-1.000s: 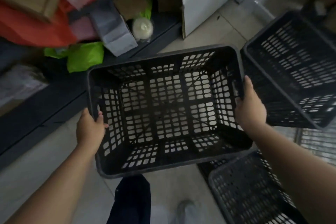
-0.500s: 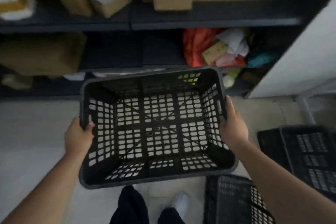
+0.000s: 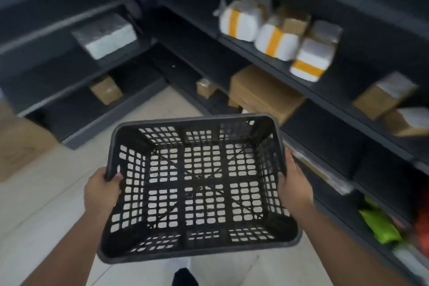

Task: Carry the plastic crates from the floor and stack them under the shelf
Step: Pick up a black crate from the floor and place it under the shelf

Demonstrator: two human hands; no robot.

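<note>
I hold one empty black plastic crate [image 3: 197,248] in front of me, above the pale tiled floor, its open top facing me. My left hand [image 3: 101,193] grips its left rim and my right hand [image 3: 294,186] grips its right rim. Dark shelving [image 3: 313,90] runs along the right side and meets a second dark shelf unit [image 3: 97,111] in the far-left corner. No other crates are in view.
Cardboard boxes [image 3: 264,93] and white parcels with orange bands [image 3: 276,39] fill the right shelves. A green bag [image 3: 378,223] lies low at the right. A brown carton [image 3: 21,146] stands on the floor at the left. Pale floor tiles [image 3: 46,204] stretch toward the corner.
My view has swung left along the shelves with the crate still in both hands. The other crates on the floor at the right have dropped out of sight.
</note>
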